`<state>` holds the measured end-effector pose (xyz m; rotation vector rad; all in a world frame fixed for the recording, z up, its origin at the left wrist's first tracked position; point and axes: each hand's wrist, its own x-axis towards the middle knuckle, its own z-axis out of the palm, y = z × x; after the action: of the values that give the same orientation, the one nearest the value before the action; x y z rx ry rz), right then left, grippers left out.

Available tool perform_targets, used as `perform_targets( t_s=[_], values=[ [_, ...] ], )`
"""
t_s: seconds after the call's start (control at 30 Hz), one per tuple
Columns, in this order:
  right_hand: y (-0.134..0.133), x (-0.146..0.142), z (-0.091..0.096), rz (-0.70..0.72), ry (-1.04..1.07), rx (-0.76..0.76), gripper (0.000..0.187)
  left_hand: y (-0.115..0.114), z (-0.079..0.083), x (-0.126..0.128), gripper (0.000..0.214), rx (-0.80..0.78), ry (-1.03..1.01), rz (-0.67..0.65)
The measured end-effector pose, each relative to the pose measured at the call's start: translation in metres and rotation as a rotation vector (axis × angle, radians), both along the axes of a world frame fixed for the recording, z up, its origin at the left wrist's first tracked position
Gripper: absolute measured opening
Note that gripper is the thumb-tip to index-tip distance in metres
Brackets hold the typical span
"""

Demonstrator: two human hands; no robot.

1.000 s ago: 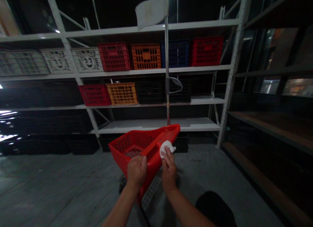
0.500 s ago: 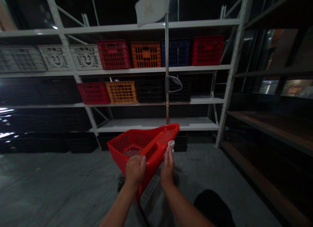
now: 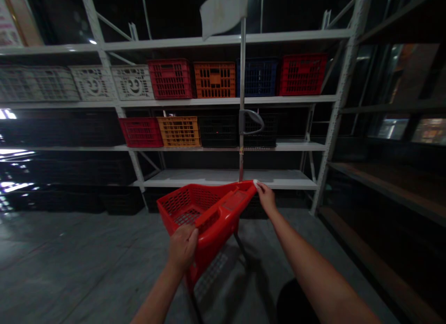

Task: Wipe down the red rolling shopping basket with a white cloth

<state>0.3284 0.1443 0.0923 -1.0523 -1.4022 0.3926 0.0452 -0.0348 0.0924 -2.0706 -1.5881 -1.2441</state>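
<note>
A red plastic shopping basket on a trolley point(image 3: 195, 210) stands in front of me on the concrete floor. My left hand point(image 3: 182, 247) is closed on its near rim. My right hand point(image 3: 266, 197) reaches out to the basket's far right corner, fingers pinched on a small white cloth point(image 3: 255, 182) that presses against the red plastic. A metal pole point(image 3: 241, 96) with a grey handle point(image 3: 251, 121) and a pale flag point(image 3: 223, 10) at its top rises from the trolley's far end.
White metal shelving point(image 3: 223, 101) runs across the back with red, orange, blue, white and black crates. Darker wooden shelves point(image 3: 386, 184) line the right side. Black crates point(image 3: 66, 198) sit low on the left. A dark shape point(image 3: 296, 300) lies at the bottom edge.
My right hand with the white cloth has slid from the near right side of the basket rim out to its far right corner. My left hand kept its hold on the near rim.
</note>
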Motion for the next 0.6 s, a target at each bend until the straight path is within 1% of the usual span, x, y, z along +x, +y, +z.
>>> perform_targets(
  t_s=[0.07, 0.17, 0.23, 0.3, 0.33, 0.37, 0.4, 0.43, 0.5, 0.53, 0.6],
  values=[
    [-0.003, 0.011, 0.015, 0.031, -0.050, 0.014, 0.025, -0.002, 0.001, -0.009, 0.041, -0.020, -0.009, -0.010],
    [-0.016, 0.012, 0.037, 0.134, -0.120, 0.064, 0.022, -0.007, 0.006, -0.026, 0.042, -0.100, -0.011, -0.035],
    [-0.026, 0.006, 0.047, 0.296, -0.229, 0.107, 0.021, -0.011, 0.013, -0.039, 0.042, -0.174, -0.004, -0.050],
    [-0.036, -0.002, 0.053, 0.489, -0.432, 0.129, 0.020, -0.017, 0.021, -0.053, 0.041, -0.225, 0.042, -0.052],
    [-0.040, -0.005, 0.055, 0.564, -0.541, 0.126, 0.019, -0.020, 0.026, -0.059, 0.041, -0.237, 0.077, -0.035],
    [-0.044, -0.009, 0.057, 0.609, -0.631, 0.112, 0.020, -0.023, 0.030, -0.064, 0.040, -0.243, 0.113, 0.003],
    [-0.046, -0.013, 0.060, 0.624, -0.689, 0.096, 0.021, -0.027, 0.035, -0.066, 0.039, -0.244, 0.141, 0.062],
    [-0.047, -0.016, 0.062, 0.627, -0.729, 0.083, 0.024, -0.031, 0.040, -0.065, 0.040, -0.244, 0.158, 0.136],
    [-0.048, -0.024, 0.067, 0.633, -0.813, 0.081, 0.027, -0.036, 0.051, -0.054, 0.045, -0.229, 0.166, 0.278],
    [-0.048, -0.028, 0.070, 0.634, -0.875, 0.091, 0.027, -0.037, 0.055, -0.044, 0.048, -0.220, 0.169, 0.319],
    [-0.049, -0.035, 0.072, 0.634, -1.029, 0.105, 0.028, -0.036, 0.062, -0.020, 0.052, -0.208, 0.205, 0.336]
  ],
)
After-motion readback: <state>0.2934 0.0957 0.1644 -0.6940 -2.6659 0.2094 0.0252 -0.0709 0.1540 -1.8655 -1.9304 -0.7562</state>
